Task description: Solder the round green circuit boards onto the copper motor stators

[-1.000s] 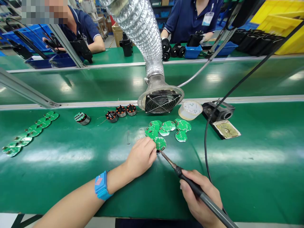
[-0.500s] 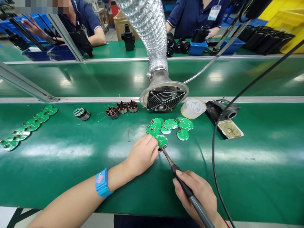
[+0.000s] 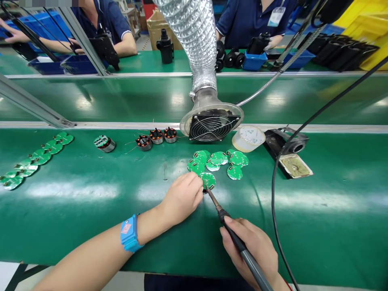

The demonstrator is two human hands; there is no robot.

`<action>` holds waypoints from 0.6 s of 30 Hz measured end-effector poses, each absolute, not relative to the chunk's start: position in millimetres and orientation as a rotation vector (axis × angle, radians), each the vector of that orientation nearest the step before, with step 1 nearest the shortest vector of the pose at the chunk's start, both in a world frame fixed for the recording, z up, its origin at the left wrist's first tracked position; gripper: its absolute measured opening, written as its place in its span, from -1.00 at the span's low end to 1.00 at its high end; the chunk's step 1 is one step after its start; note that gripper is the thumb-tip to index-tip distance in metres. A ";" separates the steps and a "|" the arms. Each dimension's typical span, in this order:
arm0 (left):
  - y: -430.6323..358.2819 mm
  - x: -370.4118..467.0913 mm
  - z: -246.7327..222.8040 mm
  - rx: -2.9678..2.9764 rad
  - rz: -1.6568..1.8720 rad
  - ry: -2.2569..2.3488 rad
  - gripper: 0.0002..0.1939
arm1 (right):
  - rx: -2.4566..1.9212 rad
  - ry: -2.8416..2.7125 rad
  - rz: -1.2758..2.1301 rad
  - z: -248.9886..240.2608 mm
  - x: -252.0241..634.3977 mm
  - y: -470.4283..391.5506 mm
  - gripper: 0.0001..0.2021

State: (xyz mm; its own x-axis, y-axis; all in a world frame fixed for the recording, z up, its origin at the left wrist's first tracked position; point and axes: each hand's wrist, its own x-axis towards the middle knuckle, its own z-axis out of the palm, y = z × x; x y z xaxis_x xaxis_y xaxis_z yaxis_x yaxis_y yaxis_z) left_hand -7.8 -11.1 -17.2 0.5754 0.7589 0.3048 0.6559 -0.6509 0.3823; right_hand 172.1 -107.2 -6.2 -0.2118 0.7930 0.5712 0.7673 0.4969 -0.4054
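My right hand [image 3: 253,246] is wrapped round a soldering iron [image 3: 239,242], whose tip touches the near edge of a round green circuit board [image 3: 208,180]. That board appears raised, with a dark part just visible beneath it. At its left side my left hand [image 3: 183,198] is closed, fingertips pressed together against the board's edge; whether they also pinch something small is hidden. A blue wrist strap [image 3: 130,233] circles my left wrist. Just beyond lie several more round green circuit boards [image 3: 218,158], some overlapping.
A fume extractor [image 3: 212,123] hangs over the boards. Behind them are a roll of tape [image 3: 248,138] and a soldering iron stand [image 3: 286,141]. Copper-wound stators [image 3: 157,136] and a board-topped stator [image 3: 104,143] stand left. A black cable [image 3: 273,194] crosses the right. Two co-workers sit opposite.
My hands and the iron hold nearly the same pose at the board. The view has shifted slightly. At the far left, a co-worker's hand has moved further left.
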 end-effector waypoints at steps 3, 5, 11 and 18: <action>-10.9 -8.3 -17.2 2.608 0.685 1.160 -0.72 | -1.280 -2.026 0.006 -4.6 171.3 -104.9 -0.87; -10.8 -8.2 -17.8 2.633 0.711 1.158 -0.72 | -1.289 -2.058 -0.036 -3.7 170.4 -104.2 -0.87; -11.1 -6.8 -17.4 2.663 0.714 1.172 -0.73 | -1.219 -2.018 -0.104 -1.5 166.6 -103.2 -0.88; -11.3 -7.5 -15.8 2.657 0.710 1.169 -0.73 | -1.273 -1.959 0.067 -5.3 172.1 -112.0 -0.84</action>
